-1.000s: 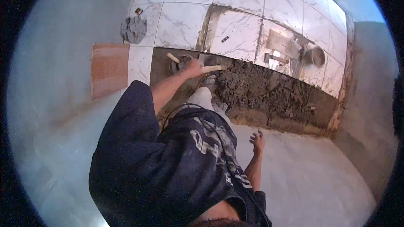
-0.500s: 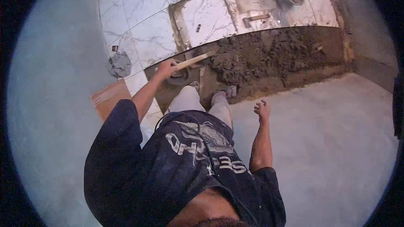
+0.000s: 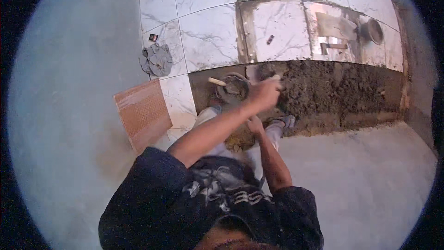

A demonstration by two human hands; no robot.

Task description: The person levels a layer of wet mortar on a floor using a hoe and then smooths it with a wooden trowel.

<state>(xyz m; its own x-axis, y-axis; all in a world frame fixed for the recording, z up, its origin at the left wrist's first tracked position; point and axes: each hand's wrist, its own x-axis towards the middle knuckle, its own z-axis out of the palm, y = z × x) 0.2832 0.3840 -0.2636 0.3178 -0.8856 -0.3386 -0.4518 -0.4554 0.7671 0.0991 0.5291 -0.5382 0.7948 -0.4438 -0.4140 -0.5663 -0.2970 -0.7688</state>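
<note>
My left hand (image 3: 263, 95) is closed around a pale wooden handle (image 3: 276, 78) over the rough strip of dark mortar (image 3: 333, 90); the handle is mostly hidden by the hand. My right hand (image 3: 254, 125) is just below it, fingers curled, and what it holds is unclear. Left of my left hand, a round bucket (image 3: 231, 90) holds grey material and a tool with a pale handle (image 3: 216, 81). A pale flat piece (image 3: 254, 71) lies on the mortar behind the hand. My shoe (image 3: 284, 121) is at the mortar's front edge.
An orange tile (image 3: 141, 113), its back up, lies at left by a grey rag (image 3: 157, 62). Laid marbled tiles (image 3: 208, 32) stretch behind, carrying a small dark object (image 3: 269, 40), a hammer-like tool (image 3: 335, 46) and another bucket (image 3: 372, 31). A plastered wall (image 3: 418, 97) bounds the right.
My left hand has swung right across the front of the bucket with the handle, now angled differently. My right hand has moved left and inward, up close beneath the left.
</note>
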